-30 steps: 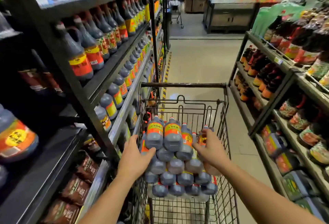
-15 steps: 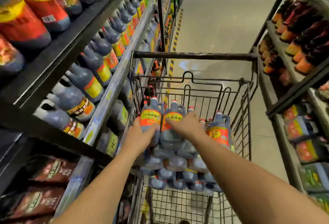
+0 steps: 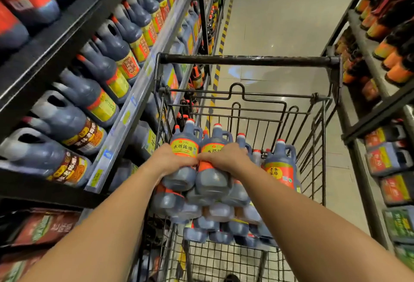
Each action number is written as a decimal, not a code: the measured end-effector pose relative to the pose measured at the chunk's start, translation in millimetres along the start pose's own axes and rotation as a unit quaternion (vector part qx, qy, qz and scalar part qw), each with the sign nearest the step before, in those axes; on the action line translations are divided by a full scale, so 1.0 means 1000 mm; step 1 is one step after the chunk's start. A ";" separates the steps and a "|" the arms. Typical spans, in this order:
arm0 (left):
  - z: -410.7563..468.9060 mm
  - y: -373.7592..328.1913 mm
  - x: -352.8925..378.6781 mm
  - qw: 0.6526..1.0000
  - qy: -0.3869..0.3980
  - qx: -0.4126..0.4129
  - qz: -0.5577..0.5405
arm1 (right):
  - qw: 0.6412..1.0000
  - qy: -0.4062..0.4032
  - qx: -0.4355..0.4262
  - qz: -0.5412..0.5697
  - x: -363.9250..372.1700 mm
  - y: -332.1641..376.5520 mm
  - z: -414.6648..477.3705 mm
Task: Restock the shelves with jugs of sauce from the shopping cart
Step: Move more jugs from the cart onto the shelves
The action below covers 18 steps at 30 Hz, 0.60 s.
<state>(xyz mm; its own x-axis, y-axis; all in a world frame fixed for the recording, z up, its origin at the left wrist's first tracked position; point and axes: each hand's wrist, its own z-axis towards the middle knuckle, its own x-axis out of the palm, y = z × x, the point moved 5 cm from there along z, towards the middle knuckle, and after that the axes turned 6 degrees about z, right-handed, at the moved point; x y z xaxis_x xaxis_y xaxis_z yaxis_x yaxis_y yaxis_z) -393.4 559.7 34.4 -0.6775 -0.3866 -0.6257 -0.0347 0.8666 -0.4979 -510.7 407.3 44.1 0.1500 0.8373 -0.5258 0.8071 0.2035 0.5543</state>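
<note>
Head view: the cart [image 3: 246, 60] stands in the aisle, close beside the left shelf [image 3: 139, 93]. Inside the cart lies a pile [image 3: 215, 212] of dark sauce jugs, and on top of it two jugs with red caps sit side by side, touching. The left hand [image 3: 170, 160] grasps the left jug [image 3: 184, 147] at its label, with the fingers curled round its side. The right hand [image 3: 226, 158] grasps the right jug [image 3: 211, 182] in the same way, just beside the left hand. A third jug [image 3: 280, 169] stands upright near them on the right. The shelf holds rows of similar jugs.
</note>
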 end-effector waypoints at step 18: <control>-0.103 0.051 0.004 0.956 -0.062 0.051 -0.281 | 0.972 -0.066 -0.158 0.164 -0.003 -0.024 -0.072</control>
<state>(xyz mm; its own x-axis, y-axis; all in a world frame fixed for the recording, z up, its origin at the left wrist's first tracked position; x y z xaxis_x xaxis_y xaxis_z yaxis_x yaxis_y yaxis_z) -473.3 635.1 68.7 -0.4808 -0.8222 -0.3045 -0.2926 0.4778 -0.8283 -572.2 436.9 78.8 0.4580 0.8152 -0.3546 0.4911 0.1004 0.8653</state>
